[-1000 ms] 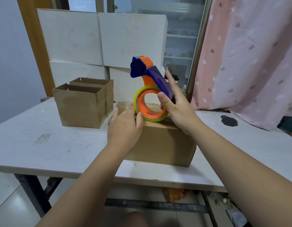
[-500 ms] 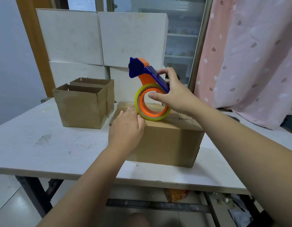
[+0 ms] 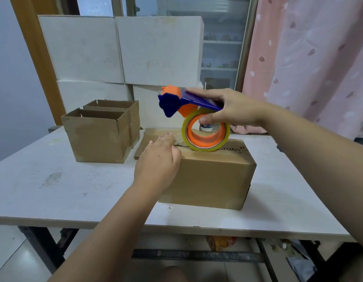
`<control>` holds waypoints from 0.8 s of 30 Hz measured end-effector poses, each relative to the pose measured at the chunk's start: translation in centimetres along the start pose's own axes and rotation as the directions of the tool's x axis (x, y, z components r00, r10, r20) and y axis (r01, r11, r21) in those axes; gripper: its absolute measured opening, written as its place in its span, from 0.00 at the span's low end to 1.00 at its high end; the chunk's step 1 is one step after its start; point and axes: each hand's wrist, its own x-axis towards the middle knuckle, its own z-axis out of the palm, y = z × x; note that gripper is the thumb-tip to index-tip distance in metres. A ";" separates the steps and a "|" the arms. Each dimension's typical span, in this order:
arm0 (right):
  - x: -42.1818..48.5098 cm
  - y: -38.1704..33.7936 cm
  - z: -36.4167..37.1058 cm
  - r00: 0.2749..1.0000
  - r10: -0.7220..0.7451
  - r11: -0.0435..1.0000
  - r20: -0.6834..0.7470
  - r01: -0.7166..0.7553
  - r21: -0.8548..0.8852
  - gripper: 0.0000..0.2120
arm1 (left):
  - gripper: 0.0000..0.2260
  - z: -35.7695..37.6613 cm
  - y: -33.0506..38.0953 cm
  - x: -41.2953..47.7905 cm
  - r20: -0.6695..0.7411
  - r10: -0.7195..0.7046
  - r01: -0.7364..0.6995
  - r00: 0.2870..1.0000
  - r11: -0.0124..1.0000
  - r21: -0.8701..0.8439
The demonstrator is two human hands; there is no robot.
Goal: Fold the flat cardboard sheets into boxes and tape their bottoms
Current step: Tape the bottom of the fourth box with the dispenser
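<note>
A folded cardboard box lies flaps-up on the white table, its centre seam showing. My left hand presses flat on the box's left top edge. My right hand grips the blue handle of a tape dispenser, thumb inside the orange core. Its yellow tape roll rests on the seam near the box's left end. Flat cardboard sheets lie behind the box.
Two open-topped finished boxes stand at the back left of the table. White blocks are stacked against the wall behind. A pink curtain hangs on the right. The table's front edge is close to me.
My right hand has tilted the dispenser forward and lowered it, so the handle is now nearly level and the roll sits on the seam. My left hand stays on the box.
</note>
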 end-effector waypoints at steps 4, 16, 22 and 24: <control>-0.8 1.1 2.1 0.994 0.001 0.991 -0.112 0.014 0.136 0.30 | 0.21 0.2 0.0 0.0 0.009 0.026 -0.026 1.000 1.000 0.015; -2.3 1.9 4.1 0.916 0.062 0.971 -0.397 0.037 0.237 0.29 | 0.19 0.0 0.1 0.1 0.025 0.024 -0.024 0.999 1.000 0.007; -2.1 0.7 1.2 0.977 0.015 0.998 -0.214 -0.001 0.062 0.30 | 0.20 -0.1 0.7 0.0 0.039 0.034 -0.035 0.999 0.999 0.011; -2.6 0.9 0.1 0.983 0.020 0.999 -0.181 -0.014 0.032 0.27 | 0.19 -0.3 0.9 -0.1 0.052 0.028 -0.028 0.998 0.999 0.015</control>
